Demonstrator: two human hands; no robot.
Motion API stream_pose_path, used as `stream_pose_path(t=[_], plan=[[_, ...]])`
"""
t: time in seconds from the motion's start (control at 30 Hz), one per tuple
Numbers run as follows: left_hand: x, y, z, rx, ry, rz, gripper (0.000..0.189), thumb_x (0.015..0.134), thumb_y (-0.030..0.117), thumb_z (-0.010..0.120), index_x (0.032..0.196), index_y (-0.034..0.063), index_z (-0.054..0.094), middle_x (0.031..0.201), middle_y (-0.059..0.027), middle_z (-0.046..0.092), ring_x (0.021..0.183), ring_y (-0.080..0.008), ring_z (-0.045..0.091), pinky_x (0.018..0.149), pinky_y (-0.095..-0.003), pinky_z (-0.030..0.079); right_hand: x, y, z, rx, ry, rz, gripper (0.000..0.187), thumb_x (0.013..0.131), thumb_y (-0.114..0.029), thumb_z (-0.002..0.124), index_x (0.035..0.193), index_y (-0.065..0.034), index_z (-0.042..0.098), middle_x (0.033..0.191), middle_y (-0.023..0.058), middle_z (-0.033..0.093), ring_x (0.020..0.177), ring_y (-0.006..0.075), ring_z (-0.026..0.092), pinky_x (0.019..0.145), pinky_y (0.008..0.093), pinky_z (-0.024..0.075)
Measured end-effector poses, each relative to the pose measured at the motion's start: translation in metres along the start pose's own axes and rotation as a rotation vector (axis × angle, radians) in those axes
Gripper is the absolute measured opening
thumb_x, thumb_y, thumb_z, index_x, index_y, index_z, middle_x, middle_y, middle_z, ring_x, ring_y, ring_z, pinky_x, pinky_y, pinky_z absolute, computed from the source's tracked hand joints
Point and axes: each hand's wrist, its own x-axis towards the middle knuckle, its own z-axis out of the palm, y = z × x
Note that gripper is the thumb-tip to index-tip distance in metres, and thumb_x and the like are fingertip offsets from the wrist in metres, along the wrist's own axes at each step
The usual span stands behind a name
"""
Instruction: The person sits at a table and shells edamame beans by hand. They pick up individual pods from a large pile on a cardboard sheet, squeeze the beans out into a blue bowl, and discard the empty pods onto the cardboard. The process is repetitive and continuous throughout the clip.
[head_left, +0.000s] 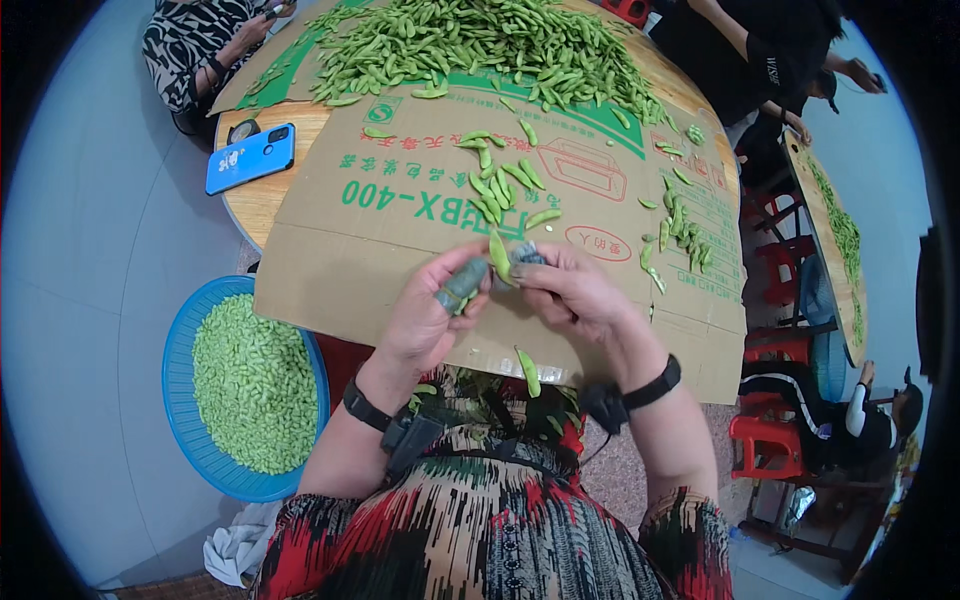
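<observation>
Over the front of a flattened cardboard sheet (322, 277), my two hands meet around one green bean pod (500, 255). My right hand (581, 292) pinches its lower end; a dark wrapping (528, 253) covers one of that hand's digits. A green cover (463, 285) sits on the thumb of my left hand (416, 319), close beside the pod. That hand's fingers curl around some green pieces (466, 303), partly hidden, perhaps beans. Several pods (495, 191) lie loose just beyond my hands. Another pod (529, 373) rests at the cardboard's near edge.
A large heap of pods (480, 45) covers the table's far side. At lower left stands a blue plastic basket (174, 390) full of shelled beans (255, 386). A blue phone (251, 159) lies at the table's left. Other people sit around, with red stools (765, 442) at right.
</observation>
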Motion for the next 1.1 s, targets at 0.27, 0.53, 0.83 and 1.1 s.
stream_pose_path(t=[0.27,0.53,0.83,1.1], plan=[[0.001,-0.015,-0.007,0.018,-0.055,0.094,0.014,0.083,0.008,0.064,0.094,0.0076,0.055,0.079,-0.0001,0.059,0.051,0.0002,0.039,0.043,-0.0154,0.026,-0.032,0.02,0.036,0.243,0.047,-0.069,0.015,0.097,-0.019,0.041,0.089,-0.007,0.047,0.064,-0.0043,0.04,0.05,0.0026,0.029,0.043,0.0175,0.0233],[0.0,-0.014,0.004,0.108,0.043,0.163,0.014,0.082,0.005,0.064,0.089,0.0082,0.053,0.076,0.0012,0.057,0.051,0.0008,0.039,0.042,-0.0151,0.025,-0.035,0.021,0.041,0.257,0.045,-0.135,0.018,0.098,-0.02,0.038,0.089,-0.0066,0.047,0.063,-0.0033,0.041,0.05,0.0028,0.031,0.043,0.0183,0.0249],[0.003,-0.009,-0.004,-0.021,-0.08,-0.019,0.014,0.083,0.002,0.059,0.097,0.0047,0.058,0.077,0.0018,0.056,0.064,-0.0011,0.049,0.05,-0.0155,0.034,-0.029,0.028,0.046,0.432,0.108,-0.145,0.016,0.097,-0.017,0.04,0.09,-0.0063,0.049,0.063,-0.0026,0.044,0.045,0.0025,0.028,0.04,0.0173,0.0227],[0.007,-0.027,0.008,0.285,0.058,0.188,0.019,0.083,0.001,0.057,0.103,0.0016,0.057,0.084,-0.0011,0.059,0.064,-0.0027,0.049,0.051,-0.0152,0.035,-0.018,0.042,0.044,-0.222,0.425,-0.35,0.012,0.094,-0.015,0.045,0.088,-0.0061,0.051,0.06,-0.0039,0.044,0.043,0.0021,0.029,0.037,0.0172,0.0212]])
